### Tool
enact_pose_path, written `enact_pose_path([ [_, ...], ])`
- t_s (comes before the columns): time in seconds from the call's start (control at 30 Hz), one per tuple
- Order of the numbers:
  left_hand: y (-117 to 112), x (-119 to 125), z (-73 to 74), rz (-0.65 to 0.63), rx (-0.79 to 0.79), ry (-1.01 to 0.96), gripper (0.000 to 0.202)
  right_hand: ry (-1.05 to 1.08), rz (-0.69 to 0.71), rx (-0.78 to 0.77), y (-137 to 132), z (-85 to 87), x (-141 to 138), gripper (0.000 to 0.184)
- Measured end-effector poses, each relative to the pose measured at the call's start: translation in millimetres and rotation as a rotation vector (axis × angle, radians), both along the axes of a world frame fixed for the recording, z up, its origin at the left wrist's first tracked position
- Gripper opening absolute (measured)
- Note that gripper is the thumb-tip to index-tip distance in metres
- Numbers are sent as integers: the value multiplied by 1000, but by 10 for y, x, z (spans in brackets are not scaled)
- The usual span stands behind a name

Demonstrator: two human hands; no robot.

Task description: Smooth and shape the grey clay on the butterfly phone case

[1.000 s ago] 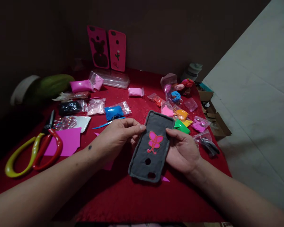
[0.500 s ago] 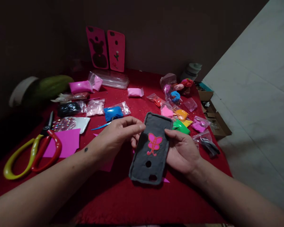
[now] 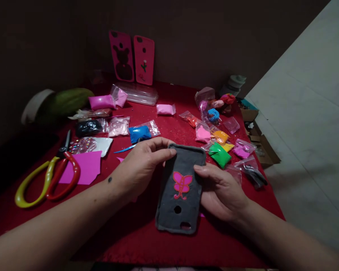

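Head view: the left hand [image 3: 143, 161] pinches the dark grey phone case [image 3: 183, 162] at its upper left corner, thumb flat on the face near the edge and forefinger curled close by; the other fingers are partly hidden. The right hand [image 3: 224, 192] is half open and cups the case from the right side, its thumb pressed on the face just inside the edge and its fingers underneath, largely out of sight. Between the two hands the case lies face up over the red cloth [image 3: 124, 241], showing a pink butterfly [image 3: 182, 185] with two holes below it. Just beyond the right thumb is a green packet [image 3: 219, 154], and past the left hand a blue packet [image 3: 139, 133]. Farther left, scissors [image 3: 77, 171] overlap a pink sheet [image 3: 87, 167]. Two pink cases [image 3: 138, 64] stand upright at the back.
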State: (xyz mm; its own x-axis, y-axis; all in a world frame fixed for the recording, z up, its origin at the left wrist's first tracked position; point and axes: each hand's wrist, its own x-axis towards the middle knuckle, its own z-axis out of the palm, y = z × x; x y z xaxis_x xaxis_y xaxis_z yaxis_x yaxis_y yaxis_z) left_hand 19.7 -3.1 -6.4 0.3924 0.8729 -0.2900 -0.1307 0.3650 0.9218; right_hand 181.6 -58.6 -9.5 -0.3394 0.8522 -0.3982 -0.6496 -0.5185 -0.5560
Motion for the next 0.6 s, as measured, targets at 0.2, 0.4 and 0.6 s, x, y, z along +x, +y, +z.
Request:
enact_pose_path([
  [0.2,-61,34,71,33,-74,-40,10,2,15,51,-48,26,-18,14],
  [0.4,-74,20,91,16,-101,-35,12,-1,9,43,-58,26,-19,15],
  [0.6,-81,14,120,26,-76,-3,12,0,2,41,-53,33,-13,15],
])
